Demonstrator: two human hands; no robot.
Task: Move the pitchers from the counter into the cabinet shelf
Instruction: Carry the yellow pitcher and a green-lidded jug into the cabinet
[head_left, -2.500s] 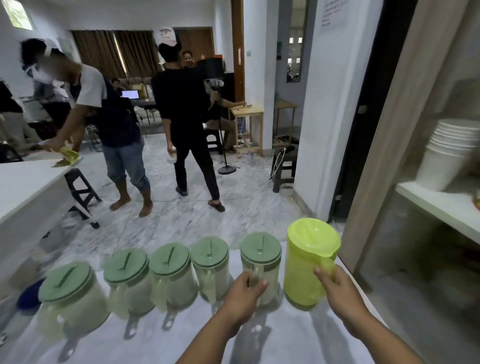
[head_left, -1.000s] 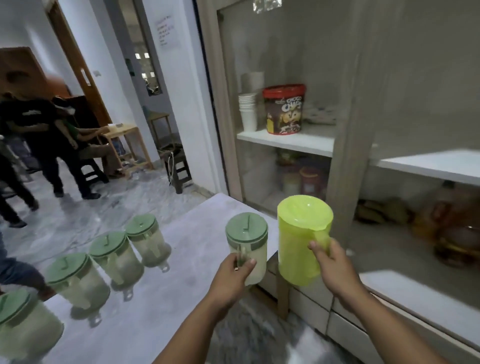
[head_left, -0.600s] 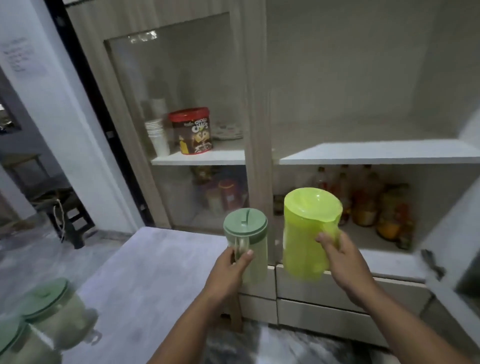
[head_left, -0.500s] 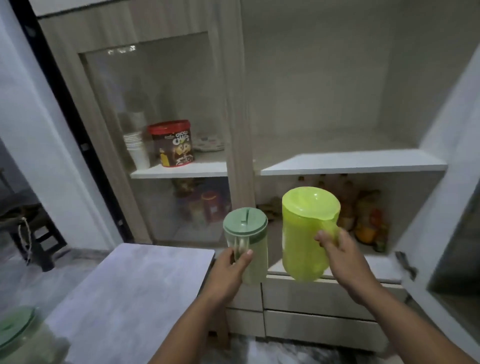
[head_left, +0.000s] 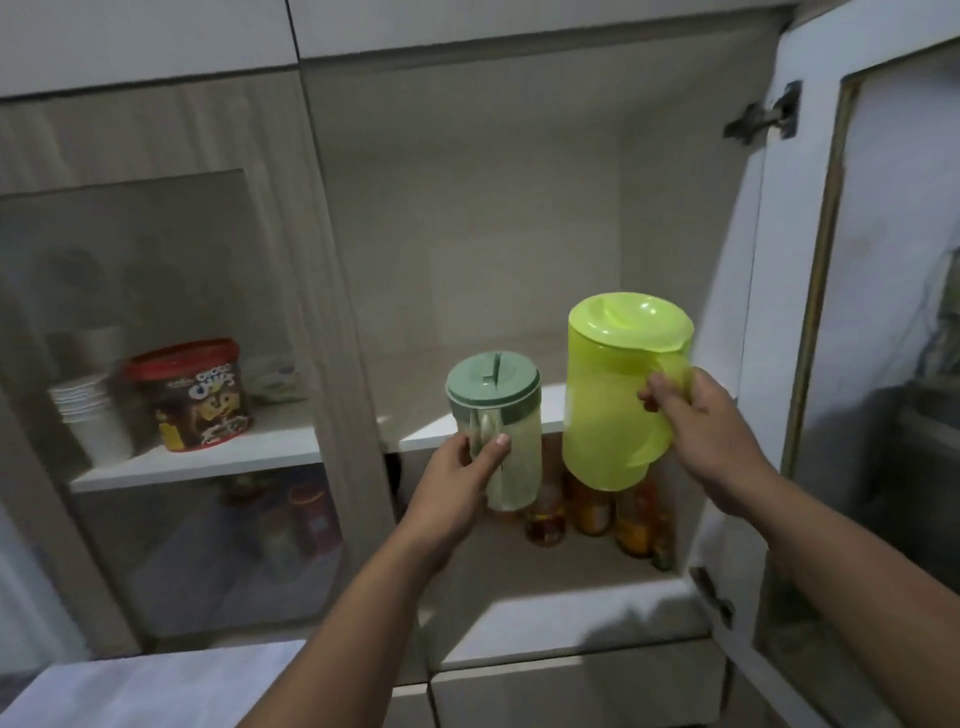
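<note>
My left hand (head_left: 457, 483) grips the handle of a clear pitcher with a grey-green lid (head_left: 493, 415), held upright in the air. In my right hand (head_left: 701, 431) is the handle of a bright yellow-green pitcher (head_left: 613, 395), tilted slightly to the right. Both pitchers hang just in front of the white middle shelf (head_left: 415, 439) of the open cabinet bay, level with its front edge. The shelf surface behind them is bare. The other pitchers are out of view.
The open cabinet door (head_left: 789, 312) stands at the right, close to my right arm. Several bottles (head_left: 587, 512) fill the lower shelf. Behind the glass door on the left are a red-lidded tub (head_left: 195, 397) and stacked white cups (head_left: 93, 415). The counter corner (head_left: 145, 686) lies at bottom left.
I have turned from the counter to face the cabinet and come closer. Both pitchers have been lifted from the counter and risen from the lower shelf's height to the middle shelf's edge.
</note>
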